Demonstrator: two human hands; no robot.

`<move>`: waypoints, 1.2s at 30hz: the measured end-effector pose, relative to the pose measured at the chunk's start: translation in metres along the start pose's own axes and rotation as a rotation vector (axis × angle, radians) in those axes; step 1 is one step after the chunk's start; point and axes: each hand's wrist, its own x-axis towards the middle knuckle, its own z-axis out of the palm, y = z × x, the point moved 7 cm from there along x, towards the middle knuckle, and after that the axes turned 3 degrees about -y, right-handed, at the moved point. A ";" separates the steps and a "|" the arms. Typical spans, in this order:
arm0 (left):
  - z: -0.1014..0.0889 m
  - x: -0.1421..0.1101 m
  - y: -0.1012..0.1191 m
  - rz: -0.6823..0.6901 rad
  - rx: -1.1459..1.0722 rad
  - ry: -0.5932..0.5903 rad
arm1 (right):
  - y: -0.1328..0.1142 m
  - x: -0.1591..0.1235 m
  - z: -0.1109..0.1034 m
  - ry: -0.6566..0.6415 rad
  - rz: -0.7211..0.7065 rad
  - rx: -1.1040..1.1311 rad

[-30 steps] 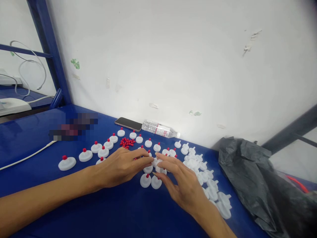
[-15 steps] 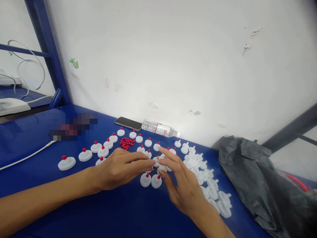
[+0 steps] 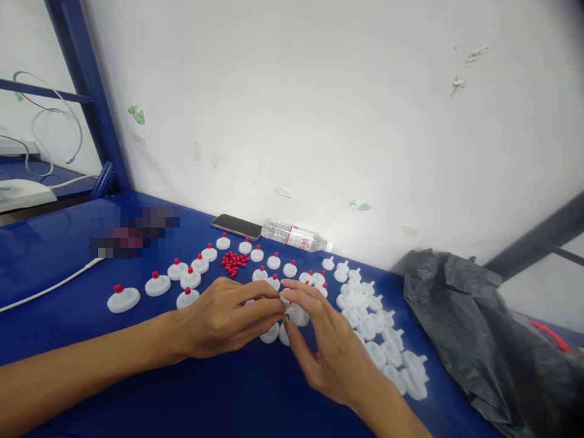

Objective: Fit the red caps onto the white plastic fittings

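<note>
My left hand [image 3: 223, 319] and my right hand [image 3: 331, 347] meet over the blue table [image 3: 219, 395], fingertips touching around one white plastic disc [image 3: 297, 314]. The right hand's fingers curl round that disc. The left hand's fingers pinch together against it; what they hold is too small to make out. Several white discs with red caps [image 3: 157, 285] lie in rows to the left and behind. A small heap of loose red caps [image 3: 234, 263] sits behind the left hand. Uncapped white discs [image 3: 378, 340] lie in a pile to the right.
A phone [image 3: 236, 226] and a lying water bottle [image 3: 294, 236] rest against the white wall. A crumpled black plastic bag [image 3: 479, 328] fills the right side. A white cable [image 3: 45, 289] runs across the table at left. Blue frame posts [image 3: 86, 91] stand at the back left.
My right hand has drawn back toward me and closed on a white disc. My left hand's fingers have bent in to meet it. Both hands have shifted slightly nearer.
</note>
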 end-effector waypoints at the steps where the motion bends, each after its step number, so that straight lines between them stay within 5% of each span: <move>1: 0.000 0.000 -0.001 -0.006 0.001 0.004 | 0.002 0.000 -0.001 0.017 0.016 -0.004; 6: 0.002 -0.002 -0.007 -0.055 -0.023 0.015 | 0.017 -0.001 -0.001 0.070 0.100 0.020; 15: 0.024 -0.006 -0.013 -0.102 -0.058 -0.206 | 0.016 0.000 0.011 -0.104 0.096 -0.076; 27: 0.018 -0.005 -0.034 -0.329 -0.066 -0.197 | 0.020 0.001 0.005 -0.114 0.126 -0.141; 36: 0.048 -0.016 -0.024 -0.173 0.090 -0.566 | 0.021 0.000 0.007 -0.086 0.078 -0.201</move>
